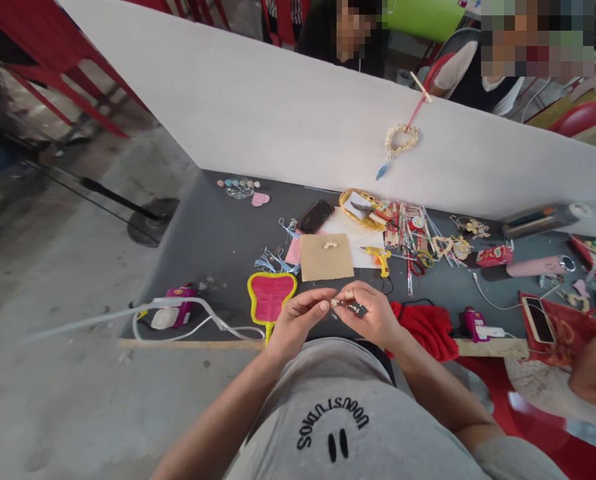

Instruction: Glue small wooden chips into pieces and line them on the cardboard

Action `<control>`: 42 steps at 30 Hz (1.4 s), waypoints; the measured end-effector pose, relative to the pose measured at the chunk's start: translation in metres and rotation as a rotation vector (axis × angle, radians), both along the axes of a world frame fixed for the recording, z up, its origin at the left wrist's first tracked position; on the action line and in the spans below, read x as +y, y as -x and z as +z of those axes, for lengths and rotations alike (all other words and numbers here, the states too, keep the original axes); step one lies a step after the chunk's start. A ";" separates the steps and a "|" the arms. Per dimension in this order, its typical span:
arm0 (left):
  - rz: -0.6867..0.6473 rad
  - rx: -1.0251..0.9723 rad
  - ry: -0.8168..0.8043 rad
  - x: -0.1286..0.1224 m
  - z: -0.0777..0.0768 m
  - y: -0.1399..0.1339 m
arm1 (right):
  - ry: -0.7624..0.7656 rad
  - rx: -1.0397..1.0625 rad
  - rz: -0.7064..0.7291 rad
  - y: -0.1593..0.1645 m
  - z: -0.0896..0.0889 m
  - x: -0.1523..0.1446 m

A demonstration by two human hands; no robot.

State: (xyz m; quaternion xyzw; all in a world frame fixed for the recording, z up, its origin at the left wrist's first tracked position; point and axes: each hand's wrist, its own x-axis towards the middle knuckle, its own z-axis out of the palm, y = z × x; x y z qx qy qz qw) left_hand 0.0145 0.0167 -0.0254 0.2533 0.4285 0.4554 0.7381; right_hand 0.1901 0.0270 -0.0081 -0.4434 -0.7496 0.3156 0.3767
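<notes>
the bead piece [334, 303] is located between the fingertips of both hands, in front of the torso, at the near edge of the table [215, 233]. left hand [303, 311]: fingers curled, thumb and forefinger pinching the piece from the left. right hand [373, 312]: fingers bent, thumb and forefinger pinching it from the right; finer detail of the grip is too small to tell.

directly beyond the hands lies the board [323, 265], bearing a bead row [331, 245]. the glue gun [379, 259] lies just right of the board; the blue tassels [273, 262] lie to its left. the hand fan [272, 298] is beside the left hand, the red cloth [428, 330] near the right forearm. behind the board: the black phone [316, 217] and the basket [347, 199]. a bead heart [391, 141] hangs on the white partition [288, 100].
</notes>
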 end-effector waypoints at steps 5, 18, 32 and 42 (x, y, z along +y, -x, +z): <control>-0.001 -0.039 0.129 0.004 0.000 -0.002 | -0.105 -0.102 0.054 -0.005 -0.009 -0.003; -0.044 -0.157 0.263 0.012 -0.005 -0.004 | 0.341 -0.457 -0.451 -0.128 -0.132 0.002; 0.003 -0.147 0.329 0.011 -0.014 -0.007 | 0.377 -0.735 -0.567 -0.204 -0.147 0.071; 0.095 -0.230 0.387 0.008 -0.024 -0.005 | 0.216 -0.909 -0.379 -0.157 -0.132 0.217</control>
